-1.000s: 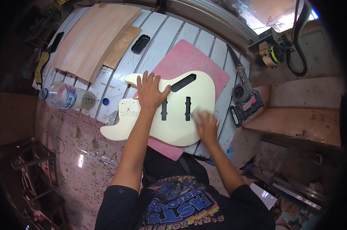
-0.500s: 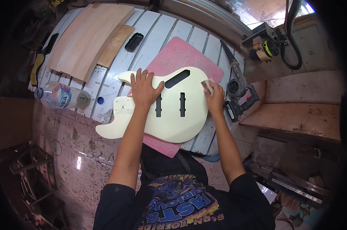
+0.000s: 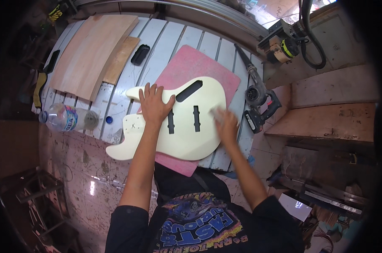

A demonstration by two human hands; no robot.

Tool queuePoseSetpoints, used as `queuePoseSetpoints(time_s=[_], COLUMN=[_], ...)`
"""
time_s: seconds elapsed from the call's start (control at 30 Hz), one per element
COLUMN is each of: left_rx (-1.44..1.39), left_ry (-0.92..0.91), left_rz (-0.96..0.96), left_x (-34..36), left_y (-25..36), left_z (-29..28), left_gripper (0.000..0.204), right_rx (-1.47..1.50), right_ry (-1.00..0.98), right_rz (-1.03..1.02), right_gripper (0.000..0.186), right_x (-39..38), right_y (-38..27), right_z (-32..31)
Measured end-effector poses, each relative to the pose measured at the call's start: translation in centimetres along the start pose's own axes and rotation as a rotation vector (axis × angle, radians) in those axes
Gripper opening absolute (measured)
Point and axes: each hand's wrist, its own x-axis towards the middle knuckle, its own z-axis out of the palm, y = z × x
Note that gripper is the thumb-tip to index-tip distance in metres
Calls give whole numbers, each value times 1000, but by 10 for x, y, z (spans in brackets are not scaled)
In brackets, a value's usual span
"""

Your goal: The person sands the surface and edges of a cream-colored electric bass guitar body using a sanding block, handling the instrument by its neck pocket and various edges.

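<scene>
A cream-coloured electric guitar body [image 3: 183,145] lies flat on a pink mat [image 3: 214,63], with dark slots cut through its face and a neck pocket at the left. Its upper left part is under my left hand [image 3: 154,105], which rests palm down with the fingers spread. On the right half, my right hand [image 3: 227,126] is closed around a small folded piece of sandpaper [image 3: 215,113] against the surface. Motion blurs that hand, and its fingers partly hide the sandpaper.
Beyond the mat's right edge lies a cordless blower [image 3: 255,95]. Left on the slatted white table [image 3: 168,40] are wooden boards [image 3: 92,52], a black tray [image 3: 140,55], a plastic bottle [image 3: 66,117] and a blue cap [image 3: 109,119]. A wooden shelf [image 3: 326,120] stands at the right.
My right hand has moved with the sandpaper from the body's upper right edge inward and toward me. My left hand stays on the body. The whole view has shifted slightly.
</scene>
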Motion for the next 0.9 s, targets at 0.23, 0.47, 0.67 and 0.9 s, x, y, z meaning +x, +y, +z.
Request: queuePoseSetpoints(time_s=[0.23,0.47,0.67,0.9], left_rx=[23,48,41,53], left_ry=[-8,-42,-28,-31], left_rz=[-14,-18,-1,-9], left_x=[-6,-6,-4,-7], left_y=[-3,-6,-4,-7], left_z=[0,-6,-3,-2], left_gripper=[59,59,59,59], right_rx=[-194,-76,-128,-50], right_ry=[13,-128,85,-97], right_rz=[-78,-190,-1,-241], right_gripper=[46,59,49,48], right_x=[25,-98,12,-108], right_y=[-24,-69,-17,-89], right_z=[-19,7,-25,5])
